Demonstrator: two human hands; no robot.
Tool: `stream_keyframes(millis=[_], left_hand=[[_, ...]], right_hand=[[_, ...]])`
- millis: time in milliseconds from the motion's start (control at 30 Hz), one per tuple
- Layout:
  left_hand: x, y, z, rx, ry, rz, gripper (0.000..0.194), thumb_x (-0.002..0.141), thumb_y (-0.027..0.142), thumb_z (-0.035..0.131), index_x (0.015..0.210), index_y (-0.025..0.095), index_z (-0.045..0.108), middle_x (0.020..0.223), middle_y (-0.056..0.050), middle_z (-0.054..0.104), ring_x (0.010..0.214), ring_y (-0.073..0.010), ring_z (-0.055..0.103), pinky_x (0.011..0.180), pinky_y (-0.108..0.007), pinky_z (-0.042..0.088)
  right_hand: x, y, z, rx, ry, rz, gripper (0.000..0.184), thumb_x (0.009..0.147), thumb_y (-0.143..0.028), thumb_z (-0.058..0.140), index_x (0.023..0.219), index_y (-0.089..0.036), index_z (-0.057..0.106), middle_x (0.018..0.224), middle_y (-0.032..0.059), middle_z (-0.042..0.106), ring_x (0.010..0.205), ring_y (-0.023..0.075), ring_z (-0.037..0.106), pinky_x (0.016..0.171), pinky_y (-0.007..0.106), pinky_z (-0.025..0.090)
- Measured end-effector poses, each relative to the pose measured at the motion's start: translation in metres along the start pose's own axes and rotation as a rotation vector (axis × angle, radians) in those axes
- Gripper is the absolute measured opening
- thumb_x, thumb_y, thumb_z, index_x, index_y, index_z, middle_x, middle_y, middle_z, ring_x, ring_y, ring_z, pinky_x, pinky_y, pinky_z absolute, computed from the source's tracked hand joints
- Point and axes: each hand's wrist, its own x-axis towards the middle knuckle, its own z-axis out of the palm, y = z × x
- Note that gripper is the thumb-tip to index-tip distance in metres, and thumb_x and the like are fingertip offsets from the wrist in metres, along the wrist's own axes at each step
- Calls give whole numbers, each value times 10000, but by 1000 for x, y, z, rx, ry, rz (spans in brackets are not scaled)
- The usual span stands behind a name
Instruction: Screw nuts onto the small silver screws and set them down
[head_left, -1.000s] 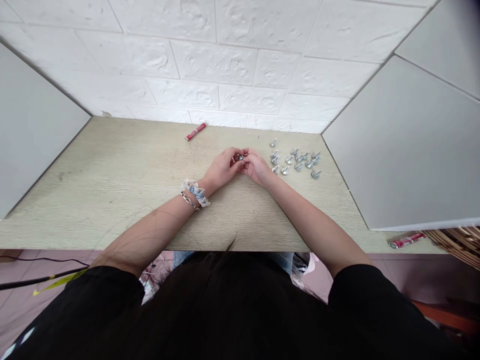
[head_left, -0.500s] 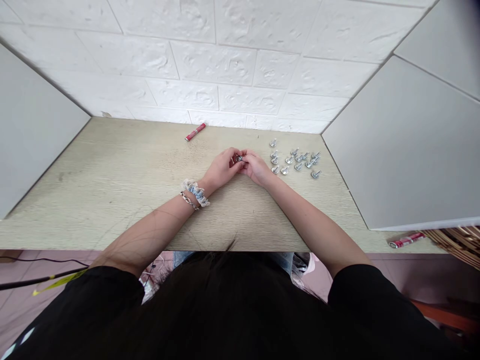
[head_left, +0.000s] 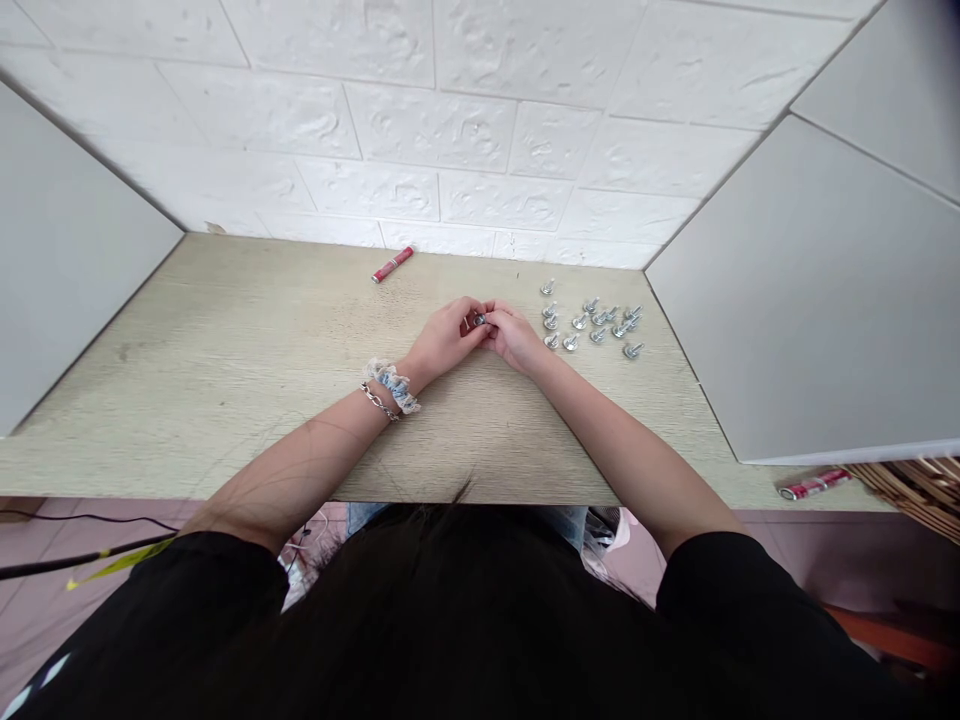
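- From where I stand, both hands meet near the middle of the frame, just above the table (head_left: pixel 300 420).
- The left hand (head_left: pixel 442 337) has its fingers curled round a small shiny metal piece (head_left: pixel 480 320), thumb against them.
- The right hand (head_left: pixel 517 340) closes on that same piece from the right, thumb and fingers pinching it; its exact shape is mostly hidden.
- Right of the hands lie loose metal bolts (head_left: pixel 571 343) with round, flat heads, most with shanks pointing up at a slant.
- One red tube (head_left: pixel 393 264) lies upper centre, near the white brick-patterned wall (head_left: pixel 420 120).
- A second red cylinder (head_left: pixel 814 484) rests lower right, beside a woven basket (head_left: pixel 919 490).
- A frilly scrunchie (head_left: pixel 395 388) and chain bracelet (head_left: pixel 379 402) circle the left wrist.
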Motion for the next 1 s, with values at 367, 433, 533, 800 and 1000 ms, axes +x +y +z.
stream_keyframes(millis=[367,433,533,800,1000], left_hand=[[3,-2,0,36,-97,52,78,865,220,501,910,172,541,861,-28,603,819,-160,553,769,-307,448],[3,-3,1,45,-108,64,74,864,216,494,904,172,537,874,-35,600,834,-166,551,782,-314,449],[3,-3,1,47,-110,74,74,865,214,491,907,173,536,878,-37,596,842,-169,550,789,-317,449],[3,-5,2,39,-95,87,75,875,208,501,924,173,545,890,-34,606,858,-167,559,800,-318,458],[3,-6,3,42,-50,71,122,870,199,533,987,176,556,945,-38,617,893,-168,568,826,-318,469]], right_hand=[[1,2,1,-38,26,-12,115,689,-105,433,751,-191,477,703,-22,533,675,106,498,638,245,451],[1,2,1,-47,21,-19,98,692,-123,453,755,-193,480,705,-24,528,682,106,496,634,240,442],[1,3,1,-51,17,-22,82,695,-132,460,745,-194,478,688,-32,517,667,97,491,620,230,430],[1,2,1,-40,5,-23,90,693,-130,447,746,-199,468,675,-38,516,637,94,488,599,226,424],[-1,0,3,-22,17,-4,102,708,-110,433,752,-198,462,683,-33,523,622,92,486,610,234,450]])
